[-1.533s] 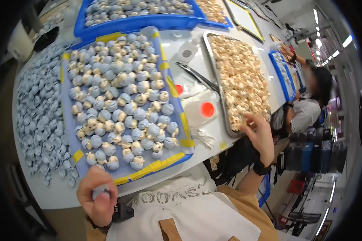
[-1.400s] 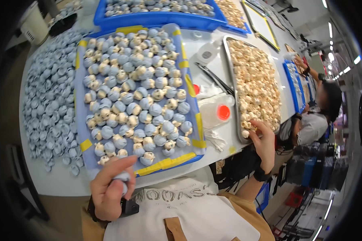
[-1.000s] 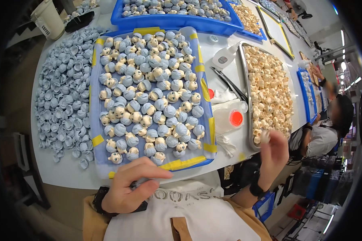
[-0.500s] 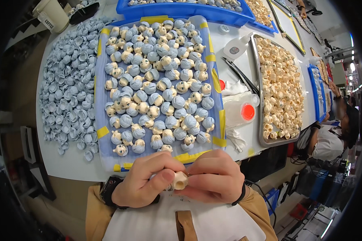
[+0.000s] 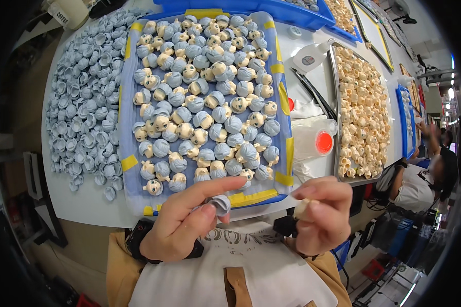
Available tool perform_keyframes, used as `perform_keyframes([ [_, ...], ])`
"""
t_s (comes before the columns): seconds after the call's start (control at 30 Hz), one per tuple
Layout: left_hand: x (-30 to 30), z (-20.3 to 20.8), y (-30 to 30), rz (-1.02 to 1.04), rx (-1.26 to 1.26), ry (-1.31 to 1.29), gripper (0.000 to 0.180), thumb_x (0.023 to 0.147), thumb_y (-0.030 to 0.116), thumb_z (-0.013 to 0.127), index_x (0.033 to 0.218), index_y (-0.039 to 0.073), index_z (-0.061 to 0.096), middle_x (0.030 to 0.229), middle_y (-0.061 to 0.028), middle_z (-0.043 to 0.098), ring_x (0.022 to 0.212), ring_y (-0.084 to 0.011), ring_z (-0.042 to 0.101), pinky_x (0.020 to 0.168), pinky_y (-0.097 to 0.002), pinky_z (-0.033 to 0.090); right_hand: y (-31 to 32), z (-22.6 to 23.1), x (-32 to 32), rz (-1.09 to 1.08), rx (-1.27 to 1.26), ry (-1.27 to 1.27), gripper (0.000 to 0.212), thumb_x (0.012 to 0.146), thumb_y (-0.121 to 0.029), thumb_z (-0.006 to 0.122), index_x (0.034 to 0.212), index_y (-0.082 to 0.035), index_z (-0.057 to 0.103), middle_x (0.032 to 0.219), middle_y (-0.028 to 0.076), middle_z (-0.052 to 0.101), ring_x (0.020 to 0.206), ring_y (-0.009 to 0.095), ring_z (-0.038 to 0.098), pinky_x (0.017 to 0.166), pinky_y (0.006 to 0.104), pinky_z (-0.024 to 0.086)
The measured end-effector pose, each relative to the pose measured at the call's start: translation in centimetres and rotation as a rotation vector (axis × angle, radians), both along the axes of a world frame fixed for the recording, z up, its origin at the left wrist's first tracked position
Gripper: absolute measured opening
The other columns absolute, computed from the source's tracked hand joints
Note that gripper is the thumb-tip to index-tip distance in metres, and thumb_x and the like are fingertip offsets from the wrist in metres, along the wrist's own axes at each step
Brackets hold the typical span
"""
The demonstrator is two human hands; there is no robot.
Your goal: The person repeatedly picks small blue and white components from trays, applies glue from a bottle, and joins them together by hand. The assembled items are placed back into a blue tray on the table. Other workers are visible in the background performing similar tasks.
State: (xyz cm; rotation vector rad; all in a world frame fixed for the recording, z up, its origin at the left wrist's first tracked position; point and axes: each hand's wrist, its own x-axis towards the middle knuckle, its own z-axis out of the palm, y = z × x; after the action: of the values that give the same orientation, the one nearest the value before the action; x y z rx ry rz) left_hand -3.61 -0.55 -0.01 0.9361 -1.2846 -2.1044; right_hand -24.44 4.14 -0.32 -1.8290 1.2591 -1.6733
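My left hand pinches a hollow grey-blue doll hair piece between thumb and fingers, its index finger stretched out above it. Apart from it, my right hand grips a small cream doll head, mostly covered by the fingers. Both hands are over my lap, at the near edge of a shallow tray lined with blue cloth and yellow tape. In that tray lie many doll heads wearing grey-blue hair.
Loose hair pieces are heaped left of the tray. To its right are black tweezer-like tools, a white bottle, a clear container with a red top and a metal tray of cream heads. A person sits farther right.
My hands, together around the doll head before, are now apart. The right hand has moved right with the cream head, leaving the hair piece in the left. The view has shifted slightly.
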Motion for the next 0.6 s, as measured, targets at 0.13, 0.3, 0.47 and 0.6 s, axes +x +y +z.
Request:
perform_keyframes([
  [0.13, -0.3, -0.3, 0.2, 0.062, -0.007, 0.035, 0.04, 0.091, 0.026, 0.043, 0.119, -0.004, 0.046, 0.073, -0.0078, 0.058, 0.052, -0.0045, 0.04, 0.05, -0.0176, 0.035, 1.1, 0.4, -2.0, -0.209, 0.116, -0.11, 0.036, 0.062, 0.001, 0.072, 0.095, 0.003, 0.06, 0.089, 0.017, 0.06, 0.079, 0.024, 0.058, 0.066, 0.0315, 0.045],
  [0.3, 0.9, -0.9, -0.1, 0.008, -0.184, 0.054, 0.032, 0.088, 0.015, 0.055, 0.114, -0.003, 0.054, 0.086, -0.0067, 0.062, 0.073, -0.0102, 0.059, 0.064, -0.0222, 0.046, -0.6, 1.4, -5.4, -0.454, 0.203, 0.37, 0.034, 0.059, 0.004, 0.073, 0.091, 0.001, 0.062, 0.087, 0.011, 0.06, 0.078, 0.021, 0.056, 0.069, 0.0286, 0.043],
  [0.47, 0.6, -0.8, 0.4, 0.079, 0.01, 0.146, 0.039, 0.088, 0.019, 0.055, 0.119, -0.004, 0.049, 0.083, -0.011, 0.063, 0.072, -0.012, 0.061, 0.064, -0.0234, 0.047, -1.5, 1.7, -6.1, -0.467, 0.283, 0.475, 0.032, 0.059, 0.002, 0.074, 0.089, -0.002, 0.064, 0.084, 0.01, 0.059, 0.076, 0.021, 0.056, 0.066, 0.0286, 0.043],
  [0.6, 0.7, -0.9, 0.4, 0.08, 0.001, 0.158, 0.041, 0.088, 0.02, 0.056, 0.119, -0.004, 0.044, 0.086, -0.0118, 0.061, 0.074, -0.0136, 0.062, 0.066, -0.0249, 0.048, -2.1, 1.7, -6.0, -0.441, 0.302, 0.536, 0.03, 0.061, -0.001, 0.075, 0.089, -0.002, 0.064, 0.083, 0.01, 0.059, 0.075, 0.023, 0.055, 0.065, 0.0296, 0.043],
])
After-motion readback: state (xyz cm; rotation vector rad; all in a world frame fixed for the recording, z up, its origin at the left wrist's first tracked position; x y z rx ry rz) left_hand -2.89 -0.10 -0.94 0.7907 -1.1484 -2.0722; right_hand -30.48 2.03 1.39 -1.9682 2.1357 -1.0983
